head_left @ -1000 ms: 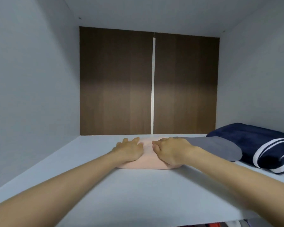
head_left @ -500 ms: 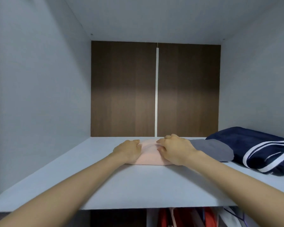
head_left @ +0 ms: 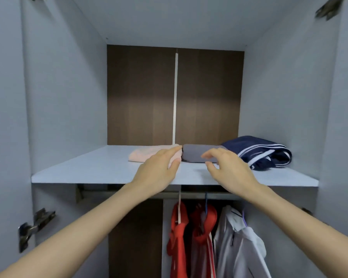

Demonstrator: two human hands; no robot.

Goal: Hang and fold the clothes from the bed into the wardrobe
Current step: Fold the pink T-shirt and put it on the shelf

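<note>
Reaching up from the near bottom corners of the head view, two bare forearms stretch toward the upper shelf (head_left: 88, 173) of the wardrobe (head_left: 64, 97). The left hand (head_left: 159, 167) is open, palm down, fingers straight and close together, thumb out to the right. Its fingertips overlap the right end of the folded pink garment (head_left: 147, 154); whether they touch it cannot be told. The right hand (head_left: 227, 169) sits just to the right, also open and holding nothing, its fingers loosely bent and spread, the thumb beneath them. It hovers in front of the folded grey garment (head_left: 193, 155).

On the pale shelf the pink and grey garments lie side by side, their ends touching, toward the far edge. A crumpled navy garment (head_left: 257, 151) with white stripes lies at the right, against the grey one. Behind them stands a dark brown back panel (head_left: 141, 97) with a thin white strip (head_left: 175, 97) running down its middle. Under the shelf a rail (head_left: 117, 192) carries two red garments (head_left: 179, 237) and, to their right, a white garment (head_left: 237, 243) on hangers. A metal hinge (head_left: 32, 227) sits on the near left side wall.
</note>
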